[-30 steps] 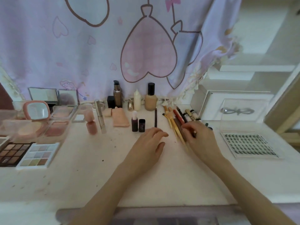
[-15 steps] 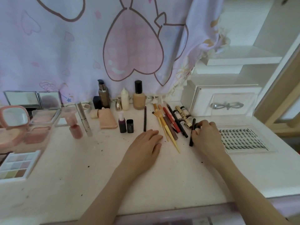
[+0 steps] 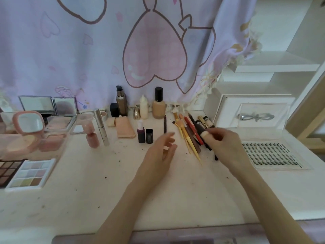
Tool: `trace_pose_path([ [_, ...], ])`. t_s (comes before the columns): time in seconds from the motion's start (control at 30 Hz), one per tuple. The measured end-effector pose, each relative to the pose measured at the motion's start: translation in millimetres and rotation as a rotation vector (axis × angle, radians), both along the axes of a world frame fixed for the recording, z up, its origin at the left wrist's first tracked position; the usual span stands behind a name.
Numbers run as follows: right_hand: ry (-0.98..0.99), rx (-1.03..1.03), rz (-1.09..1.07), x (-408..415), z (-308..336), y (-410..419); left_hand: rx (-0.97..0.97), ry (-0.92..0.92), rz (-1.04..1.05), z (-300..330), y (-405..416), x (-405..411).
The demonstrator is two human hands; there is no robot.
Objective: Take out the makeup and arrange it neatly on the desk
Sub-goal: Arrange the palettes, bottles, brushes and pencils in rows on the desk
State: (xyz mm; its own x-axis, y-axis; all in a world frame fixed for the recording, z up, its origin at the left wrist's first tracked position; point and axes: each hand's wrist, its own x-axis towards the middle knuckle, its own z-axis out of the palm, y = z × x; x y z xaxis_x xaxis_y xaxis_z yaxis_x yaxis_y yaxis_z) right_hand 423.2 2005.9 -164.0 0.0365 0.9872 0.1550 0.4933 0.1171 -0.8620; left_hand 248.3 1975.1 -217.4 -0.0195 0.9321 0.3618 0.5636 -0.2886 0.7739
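We are lining up the slim sticks and brushes on the desk (image 3: pixel 175 191), and most of the makeup is already out: palettes (image 3: pixel 29 174) at the left edge, compacts (image 3: pixel 28 127) behind them, bottles (image 3: pixel 159 104) along the curtain (image 3: pixel 88 50), and the lash tray (image 3: pixel 270 155) to the right

Our right hand (image 3: pixel 226 147) hovers over the right side of the pencil and brush row (image 3: pixel 190 136), fingers curled; its grip seems to pinch a dark, pale-tipped stick (image 3: pixel 202 132), though motion blur keeps us from being sure how firmly. Our left hand (image 3: pixel 161 152) floats just left of the row with fingers loosely spread, holding nothing

To do this step well, we judge that we should lay the stick down parallel to its neighbours, just beside the last one, with its near end level with theirs. We keep the grip light so the stick does not flick, and lower it flat instead of dropping one end first. The yellow-handled brushes (image 3: pixel 186 140) lie slanted across the row, so the free left hand could steady them while we set the piece down, since a nudge could roll the round barrels out of line
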Motion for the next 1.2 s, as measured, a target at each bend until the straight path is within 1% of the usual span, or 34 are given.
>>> trace_pose_path([
  [0.07,0.212,-0.201,0.198,-16.6,-3.3,-5.0,0.060,-0.169,0.012,5.5,-2.6,-4.2],
  [0.1,0.293,-0.283,0.279,-23.6,-6.4,-5.9,0.096,-0.186,0.008,6.6,-4.2,-7.1],
  [0.17,0.453,-0.406,0.390,-36.0,-12.6,-6.9,0.163,-0.092,0.015,8.0,-7.9,-12.5],
  [0.2,0.524,-0.451,0.421,-41.1,-15.5,-7.1,0.186,-0.057,0.022,7.7,-8.8,-14.1],
  [0.27,0.623,-0.496,0.430,-49.2,-21.8,-5.8,0.181,-0.075,0.039,9.8,-10.7,-14.8],
  [0.33,0.708,-0.506,0.410,-53.4,-27.8,-4.4,0.152,-0.093,0.025,11.8,-12.1,-13.5],
  [0.4,0.766,-0.511,0.392,-55.5,-32.4,-4.5,0.148,-0.057,0.007,11.5,-12.7,-11.0],
  [0.47,0.787,-0.497,0.374,-57.8,-34.8,-6.4,0.151,-0.053,0.034,10.5,-11.8,-9.2],
  [0.53,0.763,-0.429,0.357,-61.7,-37.3,-9.1,0.117,-0.075,0.081,11.3,-10.5,-7.3],
  [0.57,0.710,-0.359,0.342,-63.8,-38.9,-10.5,0.086,-0.086,0.103,11.5,-9.5,-6.6],
  [0.67,0.445,-0.075,0.310,-67.7,-42.5,-14.5,0.030,-0.099,0.199,12.3,-7.5,-6.2],
  [0.7,0.375,-0.013,0.328,-67.8,-43.0,-15.6,0.042,-0.127,0.245,12.9,-6.8,-8.1],
  [0.77,0.317,0.017,0.354,-66.6,-42.6,-17.0,0.059,-0.208,0.320,14.4,-6.1,-12.8],
  [0.8,0.331,-0.005,0.341,-65.5,-41.7,-17.3,0.057,-0.215,0.311,14.8,-6.5,-13.8],
  [0.83,0.374,-0.044,0.311,-64.0,-40.5,-17.0,0.061,-0.210,0.249,14.4,-7.5,-14.2],
  [0.93,0.553,-0.175,0.207,-57.1,-36.2,-15.3,0.108,-0.187,-0.066,13.5,-12.3,-13.7],
  [1.0,0.645,-0.228,0.199,-54.0,-34.3,-15.0,0.148,-0.131,-0.141,13.0,-13.1,-15.3],
  [1.07,0.667,-0.231,0.221,-53.6,-34.0,-15.7,0.136,-0.139,-0.062,13.0,-11.6,-16.2],
  [1.17,0.631,-0.198,0.271,-57.3,-35.3,-17.6,0.082,-0.168,0.128,12.6,-9.4,-16.9],
  [1.2,0.632,-0.200,0.275,-57.8,-35.6,-17.6,0.063,-0.163,0.146,12.9,-9.3,-17.5],
])
